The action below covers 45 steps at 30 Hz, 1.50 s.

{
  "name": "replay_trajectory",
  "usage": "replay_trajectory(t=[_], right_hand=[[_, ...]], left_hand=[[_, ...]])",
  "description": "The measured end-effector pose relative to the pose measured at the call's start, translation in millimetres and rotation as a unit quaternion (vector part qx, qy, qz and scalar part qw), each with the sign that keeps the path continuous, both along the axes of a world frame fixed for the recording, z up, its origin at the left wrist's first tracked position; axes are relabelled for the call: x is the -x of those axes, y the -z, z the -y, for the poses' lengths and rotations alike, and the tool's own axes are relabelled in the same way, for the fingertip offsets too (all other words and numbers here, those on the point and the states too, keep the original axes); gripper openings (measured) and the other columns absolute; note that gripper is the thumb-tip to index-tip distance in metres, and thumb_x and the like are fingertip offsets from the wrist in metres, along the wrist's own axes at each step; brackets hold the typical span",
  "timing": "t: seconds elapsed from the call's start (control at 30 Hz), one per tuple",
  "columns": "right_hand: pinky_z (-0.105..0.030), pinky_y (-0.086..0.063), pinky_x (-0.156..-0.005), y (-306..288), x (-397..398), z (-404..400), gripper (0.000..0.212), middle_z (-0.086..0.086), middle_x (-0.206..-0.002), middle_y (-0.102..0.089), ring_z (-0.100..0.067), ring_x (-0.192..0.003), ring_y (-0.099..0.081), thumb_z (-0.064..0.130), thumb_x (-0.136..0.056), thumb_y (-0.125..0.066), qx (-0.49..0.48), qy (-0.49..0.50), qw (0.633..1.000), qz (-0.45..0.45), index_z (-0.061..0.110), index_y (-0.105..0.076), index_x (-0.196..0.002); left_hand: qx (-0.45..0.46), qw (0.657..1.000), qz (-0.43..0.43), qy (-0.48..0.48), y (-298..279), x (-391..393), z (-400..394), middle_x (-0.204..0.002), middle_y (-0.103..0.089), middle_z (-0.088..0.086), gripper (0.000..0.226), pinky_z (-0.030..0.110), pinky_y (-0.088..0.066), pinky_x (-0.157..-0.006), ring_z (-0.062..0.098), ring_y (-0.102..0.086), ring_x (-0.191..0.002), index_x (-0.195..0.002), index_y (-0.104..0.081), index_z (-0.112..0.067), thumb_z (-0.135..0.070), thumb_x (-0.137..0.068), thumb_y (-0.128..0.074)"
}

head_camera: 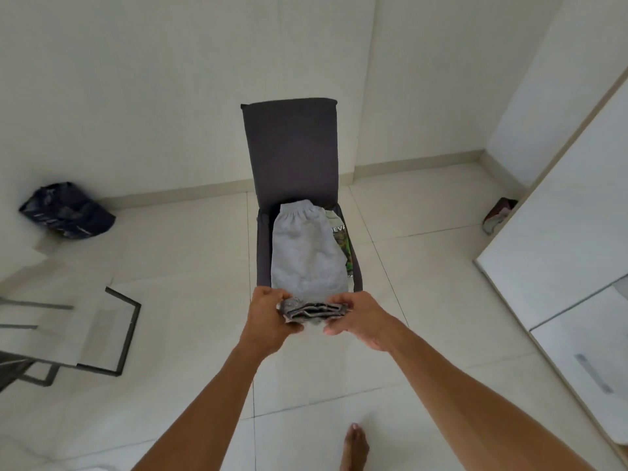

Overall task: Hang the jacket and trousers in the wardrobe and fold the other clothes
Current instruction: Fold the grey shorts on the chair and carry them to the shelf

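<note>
Both hands, left hand (270, 312) & right hand (356, 317), clamp folded garment (314, 311) at its ends over chair (292, 147). Soft, light, floppy; prob. support layers underneath.

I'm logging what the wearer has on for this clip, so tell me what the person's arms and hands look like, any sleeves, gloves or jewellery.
Both arms are bare along the whole visible length: no sleeves reach into view. The left hand and right hand wear no gloves, and no watch, bracelet or ring shows on the wrists or fingers. A bare foot shows near the bottom edge, without sock or shoe.
</note>
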State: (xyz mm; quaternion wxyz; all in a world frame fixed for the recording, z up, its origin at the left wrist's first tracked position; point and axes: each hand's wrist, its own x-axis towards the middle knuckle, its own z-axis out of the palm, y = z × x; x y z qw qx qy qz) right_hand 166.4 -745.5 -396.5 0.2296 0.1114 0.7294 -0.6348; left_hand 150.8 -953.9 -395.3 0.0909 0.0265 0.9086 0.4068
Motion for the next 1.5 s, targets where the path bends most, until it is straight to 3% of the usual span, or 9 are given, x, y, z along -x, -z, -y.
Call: replay_trajectory(t=[0.1, 0.23, 0.37, 0.53, 0.7, 0.9, 1.2, 1.37, 1.5], right_hand=[[-0.038, -0.052, -0.076, -4.7, 39.9, -7.4, 0.026, -0.02, -0.082, -0.068, -0.029, -0.077, -0.069, 0.006, -0.078, -0.081, -0.03, -0.001, 0.999, -0.025, -0.004, -0.069, -0.098], [-0.028, -0.05, -0.055, -12.9, 101.6, -23.6, 0.027, -0.006, -0.078, -0.064, -0.017, -0.07, -0.061, 0.029, -0.085, -0.078, -0.119, -0.047, 0.991, -0.041, 0.005, -0.071, -0.097], [-0.026, -0.046, -0.09, -12.5, 160.9, -32.1, 0.03, 0.002, -0.113, -0.05, -0.011, -0.105, -0.049, 0.048, -0.08, -0.079, -0.2, -0.086, 0.971, -0.097, 0.024, -0.072, -0.097], [-0.018, -0.035, -0.053, -9.6, 219.4, -31.2, 0.033, 0.008, -0.062, -0.049, -0.002, -0.053, -0.041, 0.038, -0.088, -0.075, -0.153, -0.084, 0.976, -0.134, 0.01, -0.063, -0.074], [-0.026, -0.055, -0.068, 18.1, 296.0, -29.0, 0.027, 0.003, -0.084, -0.071, -0.014, -0.074, -0.068, 0.031, -0.081, -0.082, -0.113, -0.06, 0.988, -0.082, 0.012, -0.071, -0.096], [-0.031, -0.058, -0.083, 61.8, 396.4, -26.7, 0.024, -0.003, -0.099, -0.073, -0.018, -0.092, -0.07, 0.023, -0.086, -0.078, -0.137, -0.015, 0.99, -0.032, 0.01, -0.071, -0.105], [-0.029, -0.044, -0.076, 181.1, 536.5, -9.3, 0.033, -0.001, -0.092, -0.062, -0.015, -0.084, -0.057, 0.034, -0.095, -0.067, -0.222, 0.018, 0.975, -0.008, 0.004, -0.066, -0.106], [-0.034, -0.047, -0.075, 237.8, 574.6, -3.6, 0.026, -0.008, -0.093, -0.066, -0.021, -0.084, -0.062, 0.033, -0.098, -0.061, -0.238, 0.024, 0.971, 0.001, 0.007, -0.064, -0.101], [-0.026, -0.042, -0.079, 267.0, 589.7, 2.5, 0.036, -0.001, -0.102, -0.062, -0.016, -0.093, -0.057, 0.032, -0.098, -0.062, -0.248, 0.066, 0.967, 0.006, 0.005, -0.063, -0.122]], left_hand=[[0.058, 0.996, -0.064, 0.023, -6.1, 34.0, -7.8, -0.096, -0.054, -0.002, 0.022, 0.023, -0.044, -0.072, 0.016, -0.055, -0.083, -0.103, -0.075, -0.018, -0.021, -0.082, -0.079], [0.034, 0.998, -0.048, 0.016, -11.4, 84.2, -14.1, -0.085, -0.067, -0.01, 0.016, 0.018, -0.044, -0.067, 0.016, -0.059, -0.079, -0.103, -0.07, -0.03, -0.029, -0.088, -0.072], [0.044, 0.998, -0.027, -0.02, -2.5, 132.5, -18.5, -0.095, -0.056, -0.01, 0.011, 0.027, -0.036, -0.079, 0.017, -0.046, -0.096, -0.085, -0.063, -0.03, -0.038, -0.092, -0.067], [-0.043, 0.997, 0.015, -0.06, 2.0, 190.0, -25.3, -0.09, -0.066, 0.0, 0.023, 0.014, -0.041, -0.064, 0.016, -0.06, -0.083, -0.097, -0.062, -0.014, -0.036, -0.099, -0.057], [-0.076, 0.992, 0.035, -0.097, 23.0, 267.3, -29.7, -0.082, -0.06, -0.006, 0.021, 0.01, -0.037, -0.055, 0.008, -0.055, -0.074, -0.096, -0.057, -0.017, -0.038, -0.099, -0.055], [-0.096, 0.981, 0.153, -0.076, 77.1, 373.6, -18.4, -0.109, -0.067, -0.004, 0.049, 0.031, -0.056, -0.085, 0.012, -0.066, -0.098, -0.123, -0.055, -0.018, -0.04, -0.084, -0.077], [-0.016, 0.978, 0.172, -0.119, 195.7, 524.9, -32.9, -0.097, -0.061, 0.001, 0.031, 0.009, -0.037, -0.042, 0.003, -0.053, -0.066, -0.125, -0.057, -0.01, -0.026, -0.099, -0.058], [-0.003, 0.974, 0.185, -0.133, 255.8, 561.6, -33.1, -0.099, -0.064, 0.007, 0.031, 0.009, -0.036, -0.038, 0.006, -0.053, -0.064, -0.127, -0.057, -0.011, -0.026, -0.1, -0.056], [0.0, 0.973, 0.185, -0.139, 278.1, 577.2, -34.0, -0.096, -0.063, 0.004, 0.032, 0.021, -0.041, -0.05, 0.011, -0.057, -0.067, -0.127, -0.057, -0.011, -0.027, -0.1, -0.056]])
